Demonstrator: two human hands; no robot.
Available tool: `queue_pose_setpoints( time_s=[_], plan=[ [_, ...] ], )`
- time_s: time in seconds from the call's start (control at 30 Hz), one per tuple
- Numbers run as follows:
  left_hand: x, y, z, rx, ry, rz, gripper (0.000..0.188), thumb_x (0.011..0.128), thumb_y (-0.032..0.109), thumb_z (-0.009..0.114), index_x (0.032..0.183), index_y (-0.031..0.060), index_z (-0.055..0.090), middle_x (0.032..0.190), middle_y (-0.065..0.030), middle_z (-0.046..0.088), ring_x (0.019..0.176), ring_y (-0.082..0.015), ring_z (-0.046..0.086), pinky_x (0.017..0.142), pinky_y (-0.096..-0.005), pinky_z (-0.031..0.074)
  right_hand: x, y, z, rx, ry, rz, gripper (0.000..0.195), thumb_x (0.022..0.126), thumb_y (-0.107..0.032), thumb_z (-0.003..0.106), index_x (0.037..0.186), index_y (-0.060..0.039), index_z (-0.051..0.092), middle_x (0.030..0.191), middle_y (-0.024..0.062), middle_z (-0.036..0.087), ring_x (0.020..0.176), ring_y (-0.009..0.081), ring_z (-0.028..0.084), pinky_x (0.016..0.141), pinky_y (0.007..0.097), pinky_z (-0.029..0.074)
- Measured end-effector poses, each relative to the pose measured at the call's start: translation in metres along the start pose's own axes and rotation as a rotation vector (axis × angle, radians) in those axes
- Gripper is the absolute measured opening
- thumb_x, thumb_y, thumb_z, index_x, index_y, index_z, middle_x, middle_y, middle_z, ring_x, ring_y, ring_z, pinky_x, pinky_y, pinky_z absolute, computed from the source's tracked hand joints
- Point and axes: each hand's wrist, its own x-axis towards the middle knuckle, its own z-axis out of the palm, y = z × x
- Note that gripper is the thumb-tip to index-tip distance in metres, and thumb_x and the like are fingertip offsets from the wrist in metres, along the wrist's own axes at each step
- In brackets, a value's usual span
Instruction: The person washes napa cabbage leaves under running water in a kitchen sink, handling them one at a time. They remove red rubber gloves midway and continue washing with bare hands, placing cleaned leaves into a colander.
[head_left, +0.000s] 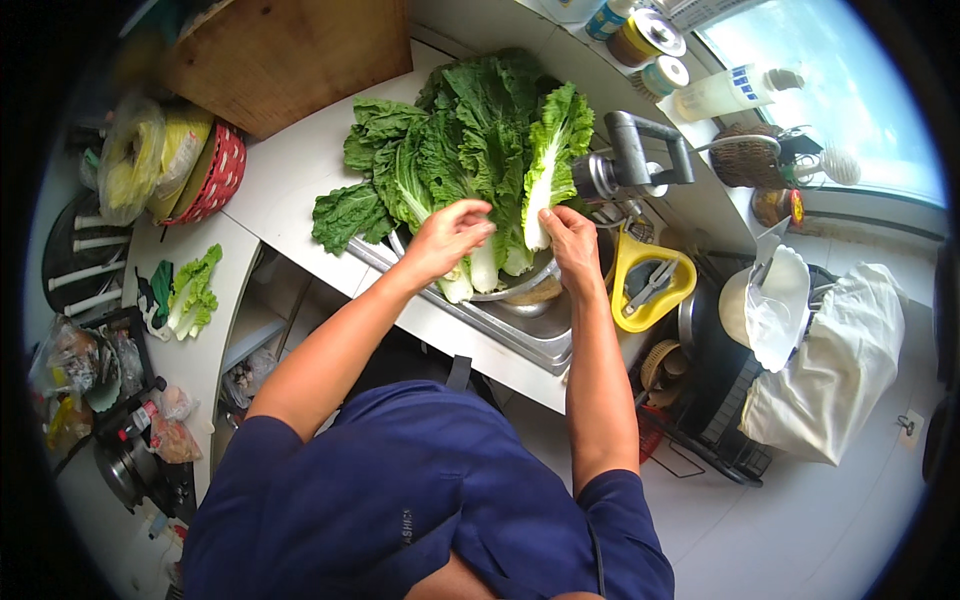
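Observation:
Between the thumb and fingers of my right hand (574, 241) is the white stem of a single leafy green leaf (553, 161), held upright with its frilled top pointing away from me. My left hand (452, 234) is raised over the pile, slightly blurred, fingers apart and curled with nothing seen in them. Below it, large leafy greens (480, 127) with pale stalks fill a metal basin (546, 279) and spill over its left side. The basin sits at a stainless steel sink (551, 346), and the leaves hide most of it.
Right of the sink stand a faucet (600, 176) and a yellow triangular strainer (637, 321) holding a peeler. A wooden board (292, 60) leans at the back left. Loose leaves (193, 292) lie on the left counter near a red patterned basket (217, 176). Bottles and jars (645, 37) line the windowsill.

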Motion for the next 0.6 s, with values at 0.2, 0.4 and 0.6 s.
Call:
queue_pose_setpoints(
  time_s=[0.2, 0.4, 0.6],
  plan=[
    [0.071, 0.019, 0.05, -0.085, 0.024, -0.04, 0.026, 0.095, 0.022, 0.067, 0.112, 0.0024, 0.063, 0.099, -0.0036, 0.068, 0.081, -0.0105, 0.063, 0.067, -0.0269, 0.054, 0.004, -0.012, 0.003, -0.029, 0.028, -0.082, 0.028, 0.092, -0.027, 0.07, 0.089, 0.0008, 0.071, 0.074, 0.0, 0.065, 0.068, 0.0071, 0.054, 0.061, 0.0267, 0.045],
    [0.075, 0.024, 0.058, -0.127, 0.187, -0.088, 0.024, 0.091, 0.015, 0.067, 0.114, 0.0077, 0.064, 0.1, -0.0023, 0.07, 0.083, -0.0129, 0.065, 0.064, -0.0289, 0.053, -0.009, 0.006, -0.01, -0.115, -0.087, 0.021, 0.025, 0.087, -0.024, 0.074, 0.082, -0.0003, 0.067, 0.065, -0.0031, 0.056, 0.062, 0.0061, 0.046, 0.055, 0.0269, 0.038],
    [0.078, 0.012, 0.065, -0.159, 0.159, -0.154, 0.025, 0.088, 0.011, 0.069, 0.112, 0.0052, 0.065, 0.098, -0.0044, 0.07, 0.083, -0.014, 0.065, 0.07, -0.0303, 0.052, -0.034, 0.025, -0.02, -0.147, -0.056, -0.052, 0.023, 0.089, -0.021, 0.073, 0.08, -0.0009, 0.065, 0.065, -0.0054, 0.052, 0.062, 0.0052, 0.044, 0.055, 0.0261, 0.037]
  ],
)
